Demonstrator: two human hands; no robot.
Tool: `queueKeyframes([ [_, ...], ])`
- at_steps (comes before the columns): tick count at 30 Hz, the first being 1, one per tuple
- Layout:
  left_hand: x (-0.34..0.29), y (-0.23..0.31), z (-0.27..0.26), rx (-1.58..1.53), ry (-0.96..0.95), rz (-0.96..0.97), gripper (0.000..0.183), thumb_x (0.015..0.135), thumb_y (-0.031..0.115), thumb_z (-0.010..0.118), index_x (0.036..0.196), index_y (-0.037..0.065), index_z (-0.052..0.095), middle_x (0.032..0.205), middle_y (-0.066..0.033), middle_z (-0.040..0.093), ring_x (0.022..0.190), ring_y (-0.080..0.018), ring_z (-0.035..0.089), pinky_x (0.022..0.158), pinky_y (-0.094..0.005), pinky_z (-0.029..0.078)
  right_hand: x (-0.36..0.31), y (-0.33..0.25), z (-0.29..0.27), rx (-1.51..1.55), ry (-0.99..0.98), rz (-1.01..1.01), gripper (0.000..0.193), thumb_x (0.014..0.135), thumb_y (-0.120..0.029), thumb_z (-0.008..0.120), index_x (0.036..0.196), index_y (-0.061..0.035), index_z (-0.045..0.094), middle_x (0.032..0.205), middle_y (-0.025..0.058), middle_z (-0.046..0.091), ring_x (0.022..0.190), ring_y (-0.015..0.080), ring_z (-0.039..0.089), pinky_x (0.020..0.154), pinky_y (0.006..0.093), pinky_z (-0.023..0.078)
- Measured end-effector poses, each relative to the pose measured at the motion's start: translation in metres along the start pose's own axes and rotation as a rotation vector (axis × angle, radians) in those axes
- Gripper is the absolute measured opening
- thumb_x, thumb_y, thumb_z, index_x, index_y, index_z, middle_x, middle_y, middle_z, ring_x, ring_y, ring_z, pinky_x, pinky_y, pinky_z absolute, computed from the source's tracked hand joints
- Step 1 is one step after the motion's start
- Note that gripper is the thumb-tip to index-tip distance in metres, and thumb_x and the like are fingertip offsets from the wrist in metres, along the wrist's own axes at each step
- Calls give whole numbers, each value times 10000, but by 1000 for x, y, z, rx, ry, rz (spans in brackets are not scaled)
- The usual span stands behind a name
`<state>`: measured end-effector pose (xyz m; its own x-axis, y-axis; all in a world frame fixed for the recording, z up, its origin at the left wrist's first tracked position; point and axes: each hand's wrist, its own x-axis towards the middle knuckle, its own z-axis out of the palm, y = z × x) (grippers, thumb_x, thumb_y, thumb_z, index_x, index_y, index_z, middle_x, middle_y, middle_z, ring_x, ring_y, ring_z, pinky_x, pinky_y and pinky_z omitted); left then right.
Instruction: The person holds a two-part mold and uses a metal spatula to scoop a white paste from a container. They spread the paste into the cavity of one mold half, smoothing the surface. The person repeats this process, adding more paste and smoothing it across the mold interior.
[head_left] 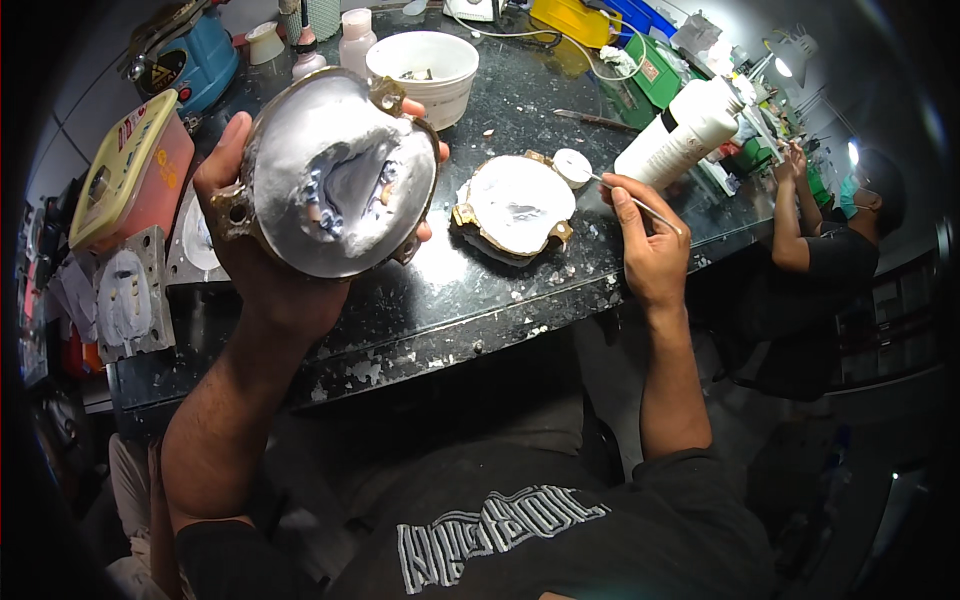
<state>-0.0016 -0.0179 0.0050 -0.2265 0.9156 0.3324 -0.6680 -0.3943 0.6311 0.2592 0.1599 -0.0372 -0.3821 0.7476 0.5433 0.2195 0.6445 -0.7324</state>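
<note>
Nearest you, at 6 o'clock, your dark printed shirt (500, 535) fills the lower field; both forearms rise from it. Your left hand (262, 255), at 10 o'clock, wraps its fingers around the rim of a brass flask half (335, 172) packed with white plaster, thumb on the left lug, and tips the open face toward you so that the tooth-shaped hollow in its middle can be seen. Your right hand (650, 250), at 2 o'clock, pinches a thin metal instrument (628, 200) pen-fashion; its tip points to a small round white dish (573, 166) just beside the second flask half (515, 205), which lies plaster side up on the dark speckled bench (440, 300), within reach of the tool. Beyond, at 12 o'clock, stands a white mixing bowl (425, 72); a white bottle (680, 130) leans at 1 o'clock. At 9 o'clock sit grey plaster-filled frames (130, 300) and a red box with a yellow lid (135, 170). Another person (830, 240) works at 3 o'clock.
</note>
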Motion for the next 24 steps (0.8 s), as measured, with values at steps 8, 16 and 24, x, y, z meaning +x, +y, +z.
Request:
queueKeyframes([
  [8,0,-5,3,113,27,-145,730,929,619,412,1341,16,431,1253,-239,536,1082,-337,594,741,-432,613,-4,-17,-1,218,112,-21,189,1002,-94,534,1100,30,638,986,99,683,916,158,656,872,294,510],
  [16,0,-12,3,182,51,-185,599,958,523,462,1269,11,487,1143,-193,625,961,-213,675,721,-348,603,-17,-75,4,617,-206,-193,175,903,-35,560,1024,74,623,966,169,651,857,213,654,813,330,530],
  [24,-2,-12,16,511,176,-167,672,923,636,378,1136,39,602,867,-53,634,740,-115,614,649,-230,493,-4,-91,17,377,-345,-385,198,783,33,592,967,56,662,924,145,692,896,229,652,853,332,487],
])
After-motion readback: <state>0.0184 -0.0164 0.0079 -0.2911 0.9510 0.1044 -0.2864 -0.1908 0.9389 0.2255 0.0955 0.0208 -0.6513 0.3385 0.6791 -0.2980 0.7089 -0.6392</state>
